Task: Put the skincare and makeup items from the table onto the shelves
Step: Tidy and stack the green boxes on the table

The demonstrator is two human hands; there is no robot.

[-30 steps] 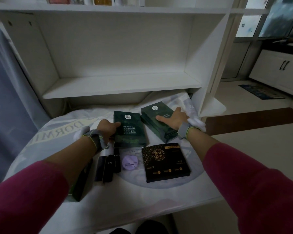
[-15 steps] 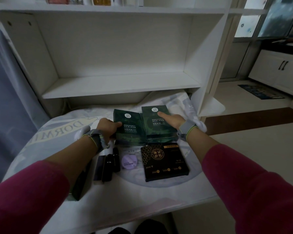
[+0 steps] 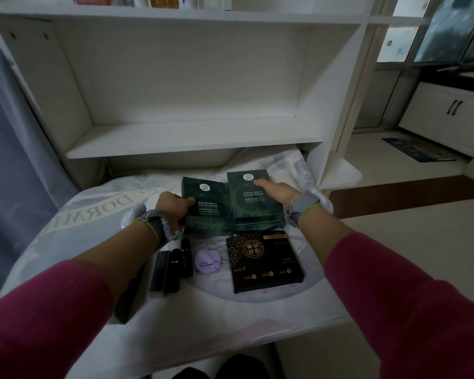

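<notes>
Two dark green mask boxes stand side by side at the back of the table. My left hand (image 3: 173, 207) grips the left green box (image 3: 207, 212) by its left edge, thumb on its face. My right hand (image 3: 278, 191) holds the right green box (image 3: 248, 203) from its right side, with the thumb lying on top. Both boxes are tilted up off the cloth. In front of them lie a black and gold box (image 3: 264, 259), a round lilac compact (image 3: 207, 261) and several black lipstick tubes (image 3: 175, 265). A long dark box (image 3: 127, 299) is partly hidden under my left forearm.
The white shelf board (image 3: 192, 140) runs just behind the table, bare on top; the shelf above carries several bottles (image 3: 164, 0). A printed cloth (image 3: 93, 212) covers the table. A white side panel (image 3: 337, 105) stands at the right, with a small corner shelf (image 3: 340, 173) below it.
My right hand has swung the right green box from lying askew to beside the left one, and both boxes have been tilted up off the cloth. My left hand kept its hold.
</notes>
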